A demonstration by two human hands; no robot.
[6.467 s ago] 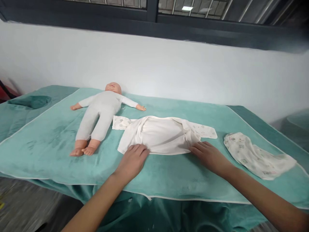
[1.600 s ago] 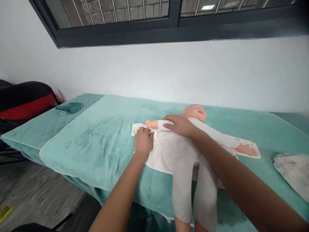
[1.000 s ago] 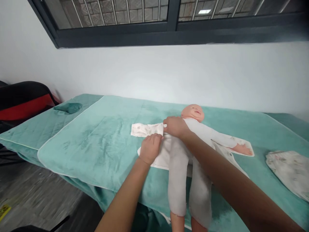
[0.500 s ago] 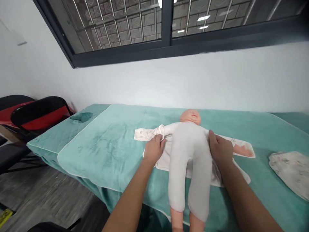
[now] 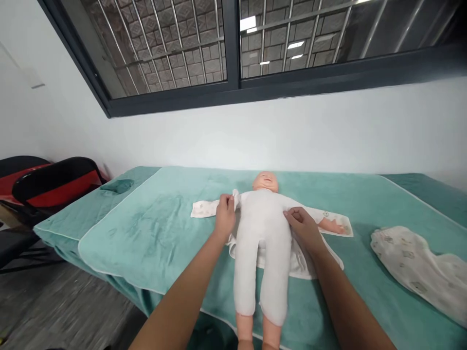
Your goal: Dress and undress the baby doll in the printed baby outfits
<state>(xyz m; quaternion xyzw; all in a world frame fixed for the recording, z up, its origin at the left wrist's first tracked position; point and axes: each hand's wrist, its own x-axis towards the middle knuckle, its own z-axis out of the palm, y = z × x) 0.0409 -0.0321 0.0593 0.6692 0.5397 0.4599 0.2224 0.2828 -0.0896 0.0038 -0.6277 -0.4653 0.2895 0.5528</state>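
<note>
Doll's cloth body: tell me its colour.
The cloth body is plain white; it shows best in the head view.

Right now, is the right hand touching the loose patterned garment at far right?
Apart. The head view shows the right hand at the side of the doll, with a strip of green cover between that hand and the patterned garment.

Ahead of you: plain white wall [image 5: 310, 136], dark-grey framed window [image 5: 232, 46]; silvery metal bars [image 5: 289, 21] and grey block masonry [image 5: 210, 61] visible through the panes. To your left: two black-and-red chairs [image 5: 65, 189], one partly behind the other. Below you: grey, streaked, wood-look floor [image 5: 87, 301].
</note>
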